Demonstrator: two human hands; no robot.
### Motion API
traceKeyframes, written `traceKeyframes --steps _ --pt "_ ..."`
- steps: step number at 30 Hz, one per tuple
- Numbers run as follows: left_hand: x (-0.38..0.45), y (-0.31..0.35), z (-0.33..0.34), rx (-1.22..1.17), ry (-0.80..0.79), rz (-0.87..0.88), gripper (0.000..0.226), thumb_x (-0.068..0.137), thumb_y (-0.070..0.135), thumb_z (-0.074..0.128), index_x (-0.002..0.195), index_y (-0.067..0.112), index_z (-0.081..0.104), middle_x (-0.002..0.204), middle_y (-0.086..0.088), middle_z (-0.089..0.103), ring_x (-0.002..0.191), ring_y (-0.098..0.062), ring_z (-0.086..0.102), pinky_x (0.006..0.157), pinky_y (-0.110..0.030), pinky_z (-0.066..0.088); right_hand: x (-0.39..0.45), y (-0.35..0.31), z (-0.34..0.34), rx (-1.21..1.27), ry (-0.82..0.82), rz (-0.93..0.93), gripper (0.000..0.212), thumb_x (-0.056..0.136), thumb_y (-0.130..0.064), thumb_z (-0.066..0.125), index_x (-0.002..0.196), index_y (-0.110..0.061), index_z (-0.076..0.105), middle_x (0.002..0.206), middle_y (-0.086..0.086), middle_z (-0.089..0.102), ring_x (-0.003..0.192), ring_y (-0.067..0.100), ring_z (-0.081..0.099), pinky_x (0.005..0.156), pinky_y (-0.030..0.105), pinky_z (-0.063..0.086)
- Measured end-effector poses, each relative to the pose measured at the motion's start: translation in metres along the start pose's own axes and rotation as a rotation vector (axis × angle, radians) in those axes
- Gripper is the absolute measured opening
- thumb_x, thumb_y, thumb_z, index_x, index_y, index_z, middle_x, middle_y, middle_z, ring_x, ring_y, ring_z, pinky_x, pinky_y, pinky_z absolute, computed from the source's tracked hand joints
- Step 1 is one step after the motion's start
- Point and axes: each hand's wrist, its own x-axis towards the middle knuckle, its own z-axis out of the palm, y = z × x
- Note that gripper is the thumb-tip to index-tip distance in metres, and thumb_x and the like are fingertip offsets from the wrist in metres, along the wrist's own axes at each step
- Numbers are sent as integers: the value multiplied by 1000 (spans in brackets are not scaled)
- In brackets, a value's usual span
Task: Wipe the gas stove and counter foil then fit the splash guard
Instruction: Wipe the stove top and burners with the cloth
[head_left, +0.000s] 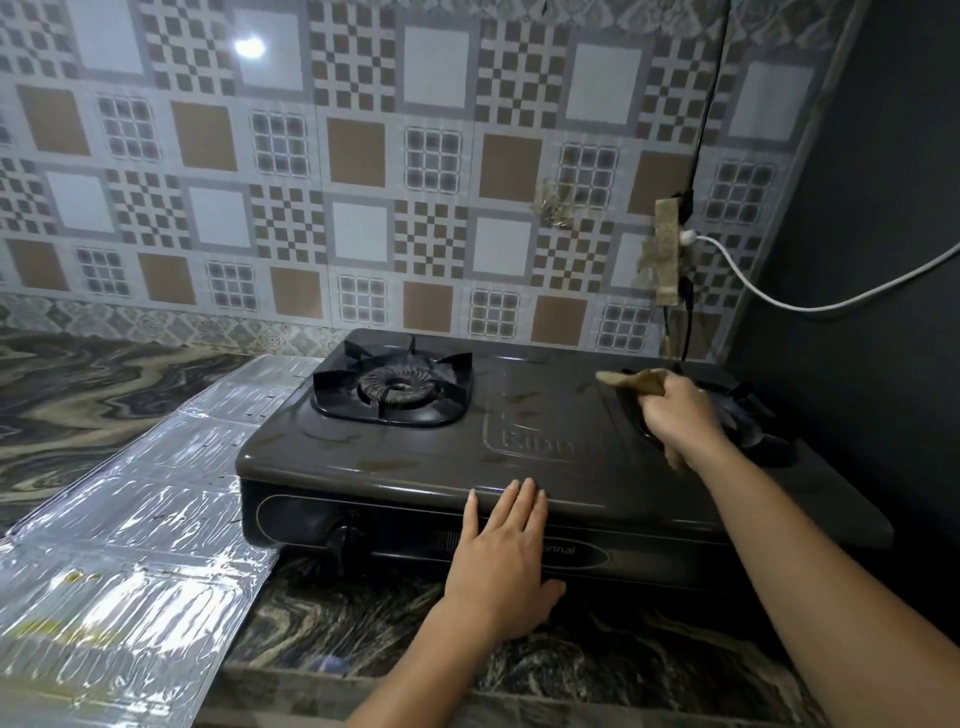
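1. our right hand (678, 410) grips a cloth (636, 382) over the stove's (519, 415) right burner
2. our left hand (501, 558) lies flat, fingers straight, against the stove's front edge
3. the foil (130, 545) lies left of the stove, apart from both hands

Left hand (501, 561): palm down, fingers straight and together, pointing toward 12 o'clock, thumb spread toward 3 o'clock. Its forearm enters from 6 o'clock, bare. Right hand (678, 410): at 2 o'clock from the left hand, well apart from it, fingers curled in a grip, knuckles up. Its forearm is bare and extends from the 5 o'clock corner toward 11 o'clock.
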Motion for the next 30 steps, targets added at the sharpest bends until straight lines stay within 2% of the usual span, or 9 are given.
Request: traceKeyframes --steps 2,4,6,13,15,17,19,25,30 --pt "-1 0 0 8 1 -2 88 92 51 47 154 16 -7 162 0 -13 147 -13 -17 113 -44 -18 6 17 20 -86 -161 37 34 85 -19 44 114 -23 61 116 6 64 101 29 59 83 33 49" --pt "0 1 -1 10 6 -4 89 92 51 47 153 16 -7 162 1 -14 147 -13 -17 112 -43 -19 -3 24 37 -155 -247 42 40 87 -19 45 125 -23 58 128 8 59 116 31 53 97 35 45" --pt "0 2 0 11 13 -4 89 92 51 47 154 16 -7 162 1 -14 147 -13 -17 111 -43 -19 -14 21 42 -230 -260 -30 39 90 -15 46 128 -20 54 129 10 56 120 31 49 95 33 41" --pt "-1 2 1 11 4 -7 89 92 51 48 154 16 -7 162 0 -13 147 -14 -17 114 -45 -17 -15 14 15 -108 -491 -199 30 88 -6 51 87 -31 68 98 -7 68 101 15 60 87 27 46" --pt "-1 1 0 10 -3 -5 89 92 51 48 154 16 -7 162 0 -13 147 -14 -17 114 -46 -16 -3 7 0 -12 -380 -178 26 91 -7 49 94 -28 65 98 -4 67 98 17 60 82 28 48" --pt "0 1 0 6 -5 -8 90 92 51 48 154 17 -7 162 0 -13 147 -13 -17 115 -46 -16 9 3 -12 43 -131 -133 21 94 -15 47 108 -25 60 100 3 65 88 23 61 72 33 49" --pt "-1 1 0 5 -9 -13 90 92 51 48 154 17 -7 162 0 -14 147 -13 -18 114 -45 -16 15 1 -11 -34 -11 -123 25 94 -14 44 113 -26 57 100 6 61 82 24 56 66 32 45" --pt "-1 3 0 9 -21 -15 90 92 52 47 153 17 -8 162 0 -14 147 -13 -18 117 -48 -14 6 21 29 -266 -266 -59 42 86 -12 44 125 -21 56 119 14 59 103 32 57 84 33 48" --pt "1 2 0 15 -15 -22 90 92 51 48 154 16 -7 162 0 -14 147 -14 -18 116 -48 -14 -2 20 31 -317 -294 -154 38 84 -9 43 117 -22 57 113 12 56 95 28 56 81 39 51"
